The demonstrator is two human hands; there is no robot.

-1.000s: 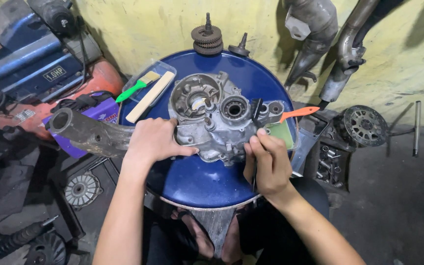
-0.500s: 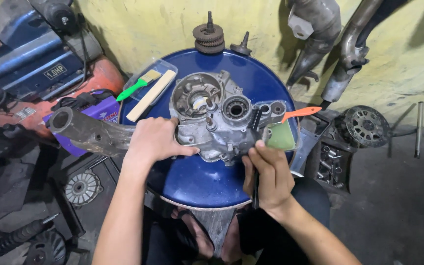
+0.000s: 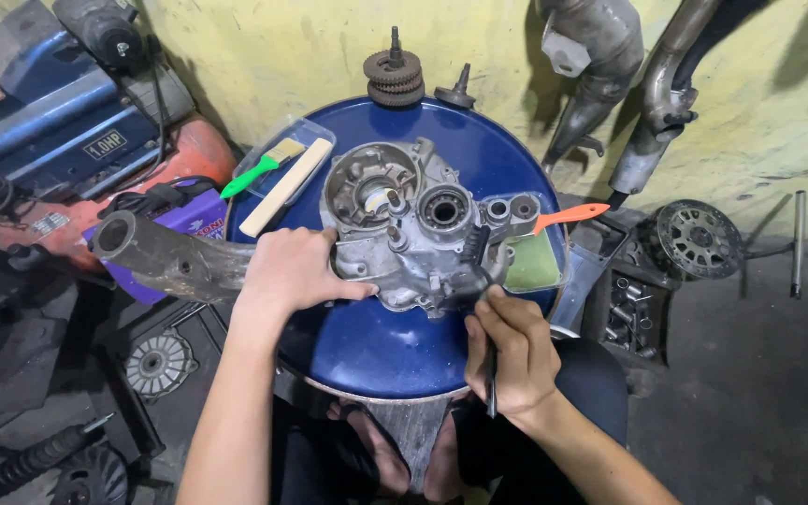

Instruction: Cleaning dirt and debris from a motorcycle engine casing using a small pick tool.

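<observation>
A grey metal engine casing [image 3: 404, 224] lies on top of a blue drum [image 3: 376, 341]. My left hand [image 3: 294, 271] rests flat on the casing's left arm and steadies it. My right hand [image 3: 509, 353] grips a thin dark tool [image 3: 490, 379], likely a brush, whose tip touches the casing's lower right edge. Behind that hand a clear tray [image 3: 533, 262] holds green liquid and an orange-handled brush [image 3: 568, 217].
A clear tray with a green-handled brush [image 3: 259, 173] and a wooden stick [image 3: 282, 187] sits at the drum's left rear. A gear stack [image 3: 395, 70] stands at the back. Exhaust pipes [image 3: 652, 103] lean on the yellow wall. A crate of parts [image 3: 628, 299] stands to the right.
My right hand has slid down and toward me along the casing's right edge with the tool. My left hand has stayed on the casing.
</observation>
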